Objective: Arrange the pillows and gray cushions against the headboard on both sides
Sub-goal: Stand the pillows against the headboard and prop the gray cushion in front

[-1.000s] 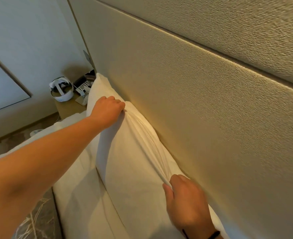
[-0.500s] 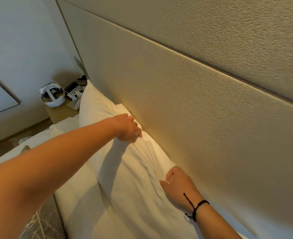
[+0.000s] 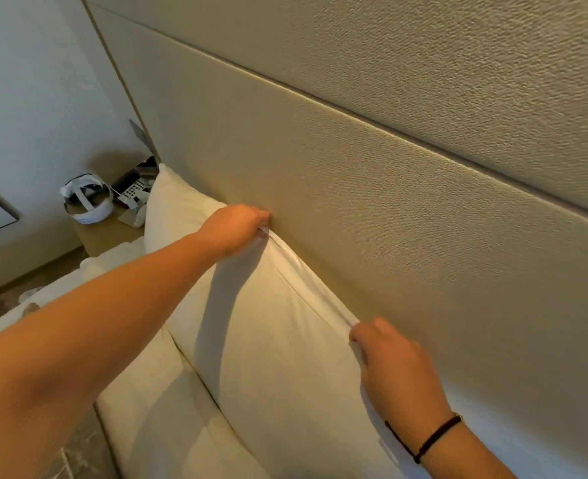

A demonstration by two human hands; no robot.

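Observation:
A white pillow (image 3: 278, 326) stands on edge against the beige padded headboard (image 3: 372, 209). My left hand (image 3: 237, 229) is closed on the pillow's upper edge, right against the headboard. My right hand (image 3: 392, 361), with a black cord at the wrist, pinches the same top edge lower down. A second white pillow (image 3: 175, 209) stands behind it, farther along the headboard, partly hidden by my left arm. No gray cushion shows in the frame.
A wooden bedside table (image 3: 102, 233) beyond the pillows holds a white headset (image 3: 85, 202), a phone (image 3: 132, 193) and small items. The white bed cover (image 3: 154, 402) lies below the pillows. Patterned floor (image 3: 75, 454) shows at lower left.
Both hands slid along the pillow's top edge and lifted it, so the pillow now stands higher and flatter against the headboard. The camera moved closer.

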